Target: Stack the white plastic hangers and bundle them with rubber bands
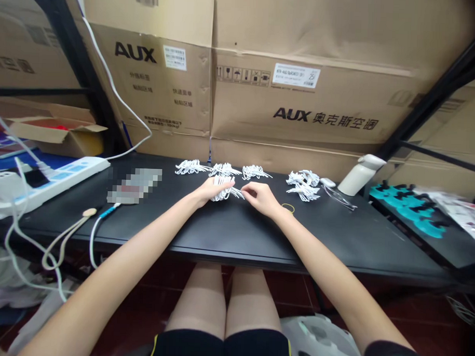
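Over the middle of the black table, my left hand [206,191] is closed around a bundle of looped white cords [222,192]. The cords' loose ends point right, where my right hand [260,198] pinches them between thumb and fingertips. Just behind my hands lie similar white cord bundles, one at the left [191,167], one in the middle [224,168] and one at the right [256,172]. More white bundles [304,186] are heaped farther right. A thin yellow band [288,207] rests beside my right wrist.
Large cardboard boxes [294,102] stand behind the table [220,239]. At left are a white power strip [66,177], a blurred-out flat object [135,186] and a white cable [93,235]. At right stand a white bottle [360,176], glasses [340,197] and teal parts [410,207].
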